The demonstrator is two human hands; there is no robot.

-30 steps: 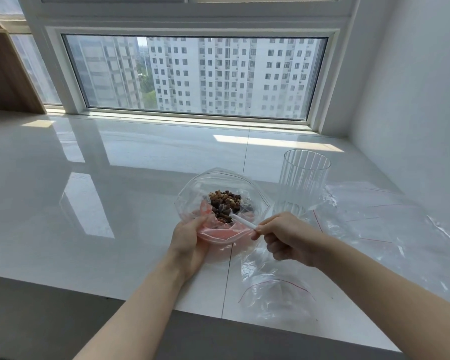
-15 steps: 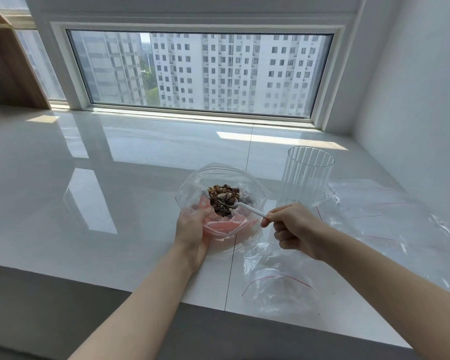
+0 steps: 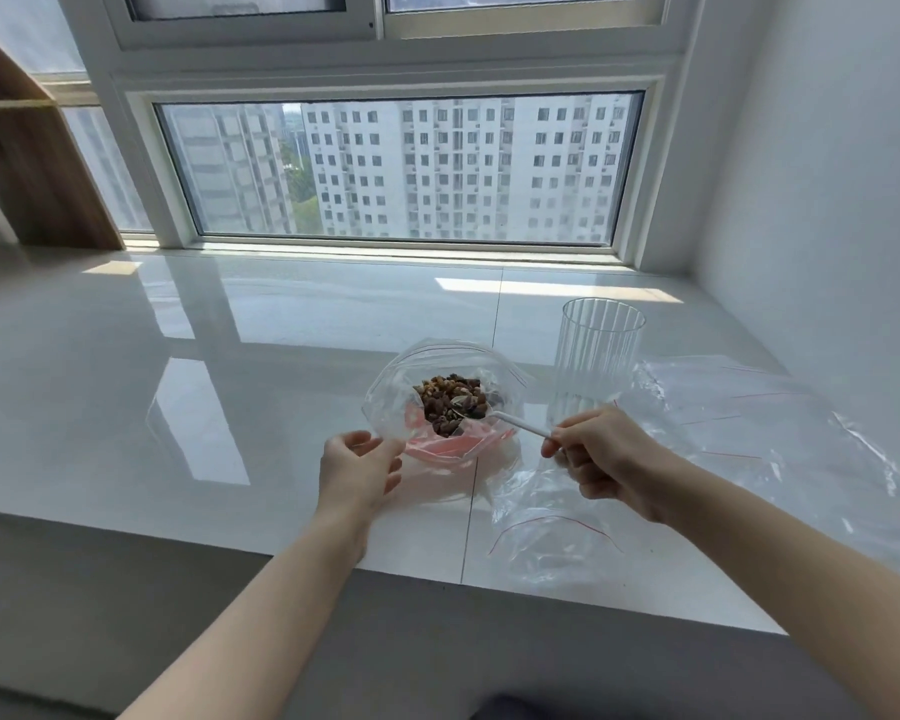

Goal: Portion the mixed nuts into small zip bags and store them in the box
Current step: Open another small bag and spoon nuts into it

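Head view: a heap of brown mixed nuts [image 3: 450, 400] is seen inside a wide-open clear bag [image 3: 385, 402] on the glossy white table [image 3: 230, 356]. A thin white spoon [image 3: 510, 420] is pinched by the right hand [image 3: 601, 454], its bowl among the nuts. The left hand [image 3: 357, 472] is held relaxed, fingers [image 3: 385, 449] at the bag's edge. A ribbed clear cup [image 3: 598, 356] stands beside crinkled empty zip bags [image 3: 552, 532].

There is one camera, worn on the person's head. It looks forward and down across a white sill [image 3: 230, 387] toward a window [image 3: 401, 163]. Both forearms reach in from below, close to it. The view is wide.
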